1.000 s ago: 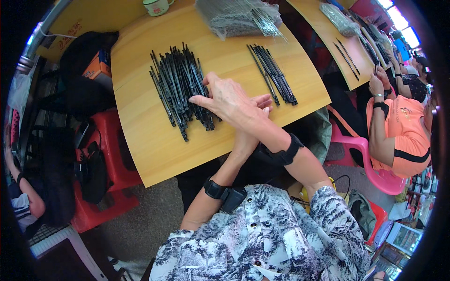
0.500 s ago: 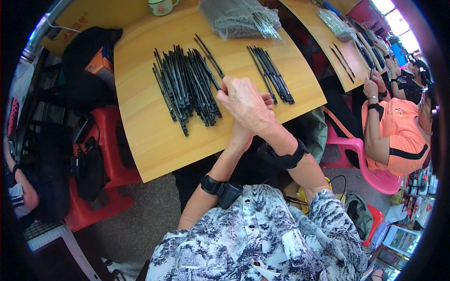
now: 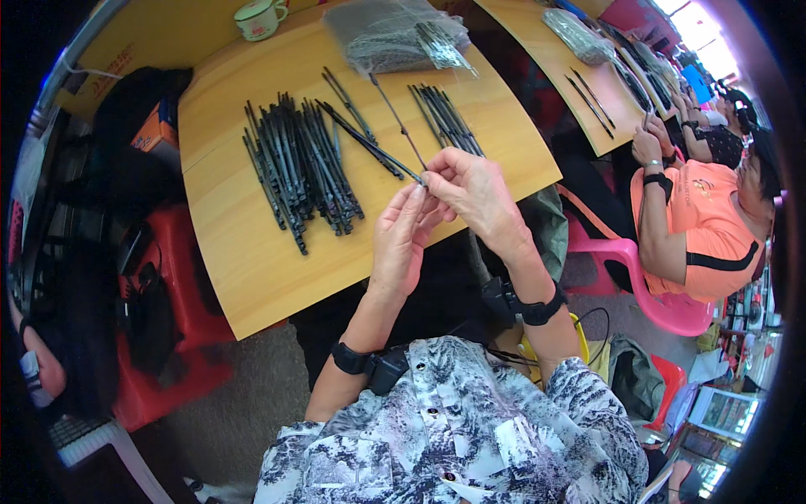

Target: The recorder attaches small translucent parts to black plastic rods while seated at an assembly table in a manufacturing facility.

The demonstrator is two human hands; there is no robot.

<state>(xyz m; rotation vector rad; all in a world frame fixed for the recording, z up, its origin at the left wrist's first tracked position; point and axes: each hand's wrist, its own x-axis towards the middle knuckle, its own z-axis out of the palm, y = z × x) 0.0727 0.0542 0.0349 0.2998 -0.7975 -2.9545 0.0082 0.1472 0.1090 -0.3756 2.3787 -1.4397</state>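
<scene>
My left hand [image 3: 400, 239] and my right hand [image 3: 485, 200] meet over the front of the table. Between thumb and fingers, my left hand pinches the lower end of a thin black rod [image 3: 363, 139], which slants up to the left. A thinner dark rod [image 3: 402, 128] rises from my right hand's pinched fingertips, and both lower ends come together at the fingers. Left of them lies a large pile of black rods [image 3: 295, 164]. Partly behind my right hand is a smaller bundle of black rods [image 3: 447, 119]. A few loose rods [image 3: 347, 99] lie between.
The wooden table [image 3: 252, 290] carries a clear plastic bag [image 3: 369, 38] with silvery wires [image 3: 443, 48] on it, and an enamel mug [image 3: 259, 20] at the far left. A co-worker in an orange shirt [image 3: 714, 218] sits at the right table. A red chair [image 3: 189, 290] stands left.
My hands have turned from crossed, right over left, to fingertips meeting. The two rods now show slanting up from them. The view has shifted slightly, moving the table left.
</scene>
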